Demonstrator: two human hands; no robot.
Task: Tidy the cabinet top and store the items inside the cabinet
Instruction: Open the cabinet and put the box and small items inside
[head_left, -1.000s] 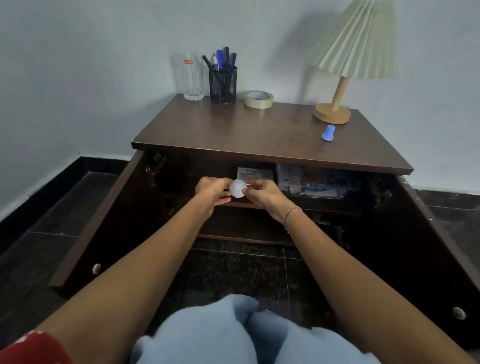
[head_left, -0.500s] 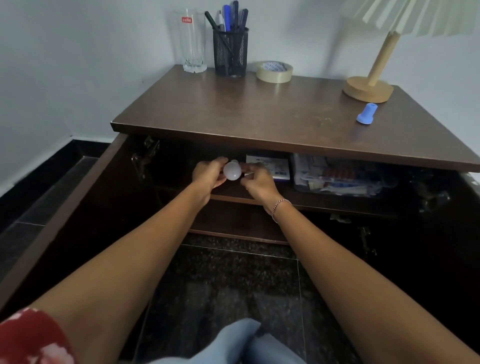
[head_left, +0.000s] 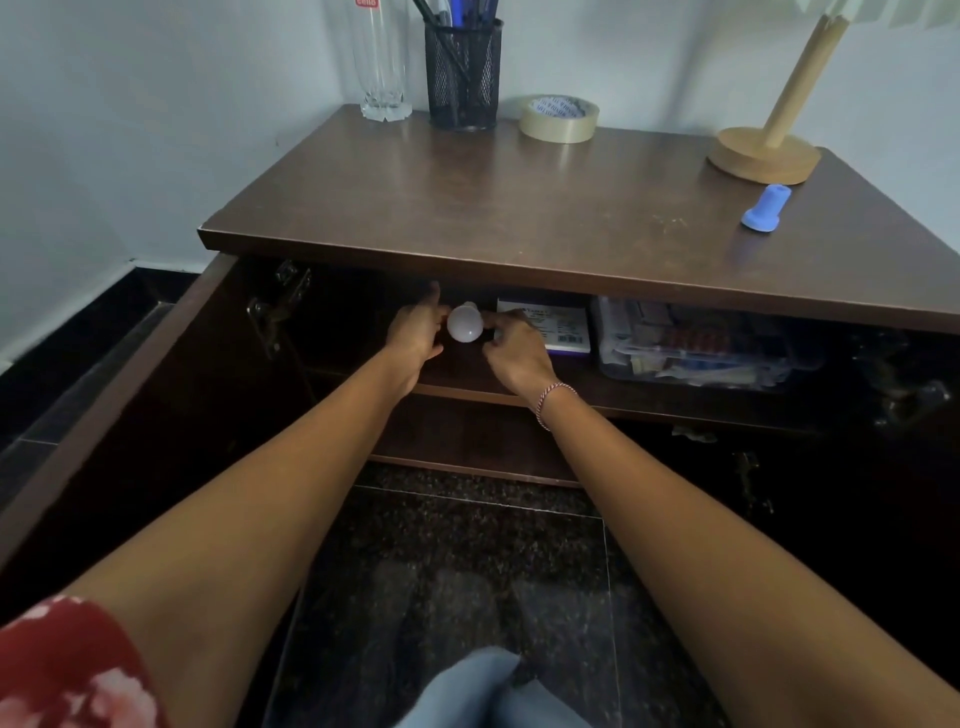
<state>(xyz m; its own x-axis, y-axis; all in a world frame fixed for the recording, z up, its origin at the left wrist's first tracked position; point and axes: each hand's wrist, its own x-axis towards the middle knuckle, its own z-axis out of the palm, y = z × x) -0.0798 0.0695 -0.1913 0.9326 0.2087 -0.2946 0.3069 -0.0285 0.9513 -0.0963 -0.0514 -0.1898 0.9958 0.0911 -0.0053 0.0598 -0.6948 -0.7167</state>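
White bulb (head_left: 465, 323) was gripped between left hand (head_left: 415, 335) and right hand (head_left: 515, 349) just above the front edge of the shelf (head_left: 467, 388), looking light, slippery and fragile, best cradled gently round its globe.

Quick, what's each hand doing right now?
Left hand: holds the white bulb.
Right hand: holds the same bulb.

Two hands in shot: left hand (head_left: 415, 332), right hand (head_left: 517, 348). One white bulb (head_left: 465, 323) held between them. One printed box (head_left: 558, 330) just right of right hand, one clear packet-filled container (head_left: 691, 343) further right. Above hands, on top: one glass (head_left: 382, 67), one mesh pen holder (head_left: 462, 78), pens uncountable, one tape roll (head_left: 559, 118), one lamp (head_left: 769, 145), one blue piece (head_left: 763, 208).
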